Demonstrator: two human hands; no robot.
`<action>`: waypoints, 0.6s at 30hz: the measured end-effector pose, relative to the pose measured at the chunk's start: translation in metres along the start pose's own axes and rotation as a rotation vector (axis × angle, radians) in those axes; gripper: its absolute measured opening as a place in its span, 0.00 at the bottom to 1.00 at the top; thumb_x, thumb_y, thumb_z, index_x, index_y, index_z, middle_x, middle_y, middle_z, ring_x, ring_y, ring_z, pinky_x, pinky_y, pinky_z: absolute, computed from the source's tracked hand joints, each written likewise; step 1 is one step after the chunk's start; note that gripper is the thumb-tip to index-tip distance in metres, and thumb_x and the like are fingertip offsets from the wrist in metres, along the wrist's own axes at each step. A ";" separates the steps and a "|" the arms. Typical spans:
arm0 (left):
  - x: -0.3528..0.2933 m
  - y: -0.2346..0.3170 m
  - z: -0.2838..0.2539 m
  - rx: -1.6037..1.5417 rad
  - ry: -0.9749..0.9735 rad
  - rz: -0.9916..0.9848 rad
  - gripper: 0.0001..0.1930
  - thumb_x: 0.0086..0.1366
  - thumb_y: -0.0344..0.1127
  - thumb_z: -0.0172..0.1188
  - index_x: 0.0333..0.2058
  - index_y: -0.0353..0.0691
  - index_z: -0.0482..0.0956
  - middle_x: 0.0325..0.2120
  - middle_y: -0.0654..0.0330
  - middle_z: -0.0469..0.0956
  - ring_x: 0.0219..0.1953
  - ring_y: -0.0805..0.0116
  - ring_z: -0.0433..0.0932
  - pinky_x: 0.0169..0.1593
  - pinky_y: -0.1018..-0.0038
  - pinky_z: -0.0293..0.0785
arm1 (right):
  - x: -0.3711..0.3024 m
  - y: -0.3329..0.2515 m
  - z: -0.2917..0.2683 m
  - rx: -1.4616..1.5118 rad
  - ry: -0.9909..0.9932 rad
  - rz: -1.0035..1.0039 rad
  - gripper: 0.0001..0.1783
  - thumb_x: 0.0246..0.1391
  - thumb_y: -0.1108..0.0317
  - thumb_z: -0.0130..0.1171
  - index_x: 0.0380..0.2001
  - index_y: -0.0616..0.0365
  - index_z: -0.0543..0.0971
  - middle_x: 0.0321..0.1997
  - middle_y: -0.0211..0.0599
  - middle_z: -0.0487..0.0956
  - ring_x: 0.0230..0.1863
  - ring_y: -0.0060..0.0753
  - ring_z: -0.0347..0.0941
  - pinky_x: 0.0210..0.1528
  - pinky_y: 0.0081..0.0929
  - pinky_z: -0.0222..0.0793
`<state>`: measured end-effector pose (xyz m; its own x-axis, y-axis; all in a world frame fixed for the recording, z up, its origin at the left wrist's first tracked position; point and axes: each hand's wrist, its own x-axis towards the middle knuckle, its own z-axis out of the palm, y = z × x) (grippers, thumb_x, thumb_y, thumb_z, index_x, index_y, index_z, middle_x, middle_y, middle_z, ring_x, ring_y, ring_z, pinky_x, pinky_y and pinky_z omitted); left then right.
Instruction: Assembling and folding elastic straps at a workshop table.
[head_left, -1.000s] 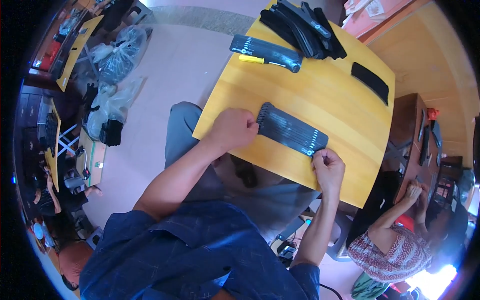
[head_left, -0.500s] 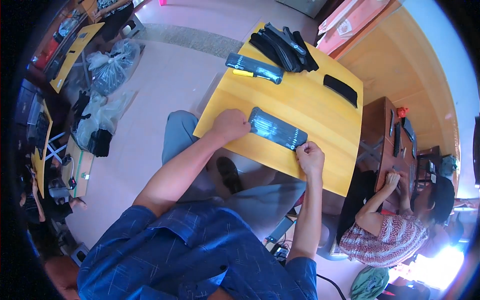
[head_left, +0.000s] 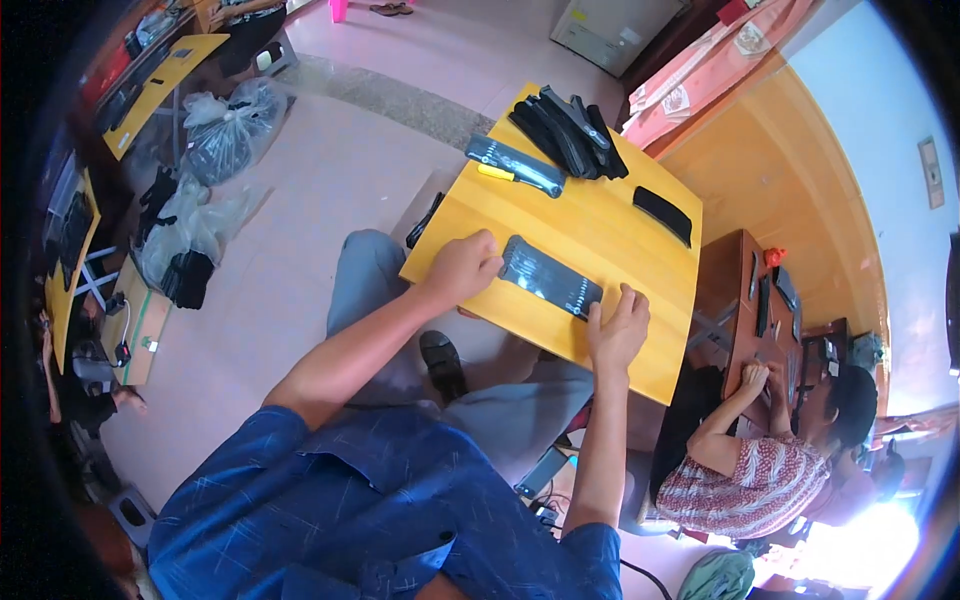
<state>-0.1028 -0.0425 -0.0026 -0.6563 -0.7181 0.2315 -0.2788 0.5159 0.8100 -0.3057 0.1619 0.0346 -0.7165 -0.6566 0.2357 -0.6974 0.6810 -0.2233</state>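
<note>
A flat clear plastic pouch (head_left: 550, 277) with something dark inside lies on the yellow table (head_left: 480, 222), slanting down to the right. My left hand (head_left: 464, 268) is closed at its left end, fingertips curled in against the edge. Beside the right end is my right hand (head_left: 620, 325), thumb near the pouch's corner and fingers apart, holding nothing. Farther back lies a second similar pouch (head_left: 515, 163), with a yellow marker or cutter-like tool (head_left: 496, 173) along its near edge.
A pile of black fabric pieces (head_left: 568, 135) sits at the table's far end. One black strip (head_left: 662, 215) lies near the right edge. A person (head_left: 745, 480) works at a brown table (head_left: 745, 300) on the right. Plastic bags (head_left: 235, 130) stand on the floor at left.
My right hand has let go of the pouch's right corner, and its fingers have spread. My left hand stays at the left end. The whole view has shifted slightly.
</note>
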 end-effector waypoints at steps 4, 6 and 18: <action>-0.004 0.030 -0.002 0.023 0.055 0.103 0.10 0.65 0.34 0.58 0.43 0.37 0.77 0.36 0.48 0.82 0.40 0.46 0.82 0.43 0.54 0.78 | 0.009 -0.029 0.028 0.125 0.195 -0.254 0.35 0.56 0.59 0.65 0.64 0.60 0.69 0.69 0.62 0.65 0.70 0.65 0.60 0.70 0.61 0.56; 0.006 0.026 0.015 0.130 -0.008 0.308 0.12 0.64 0.30 0.58 0.46 0.35 0.77 0.41 0.48 0.80 0.44 0.49 0.79 0.49 0.56 0.76 | 0.019 -0.044 0.046 0.118 0.164 -0.258 0.34 0.58 0.59 0.63 0.65 0.60 0.68 0.70 0.62 0.63 0.71 0.66 0.58 0.70 0.64 0.54; 0.046 0.012 0.078 0.412 -0.029 0.333 0.23 0.68 0.40 0.56 0.60 0.39 0.74 0.64 0.46 0.67 0.70 0.43 0.59 0.70 0.47 0.53 | 0.039 -0.062 0.097 0.094 -0.138 -0.146 0.31 0.69 0.52 0.46 0.70 0.53 0.64 0.78 0.56 0.54 0.80 0.60 0.44 0.75 0.70 0.40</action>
<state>-0.1912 -0.0332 -0.0246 -0.7737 -0.4739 0.4205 -0.3002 0.8587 0.4153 -0.2918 0.0623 -0.0341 -0.5980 -0.7889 0.1416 -0.7878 0.5459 -0.2853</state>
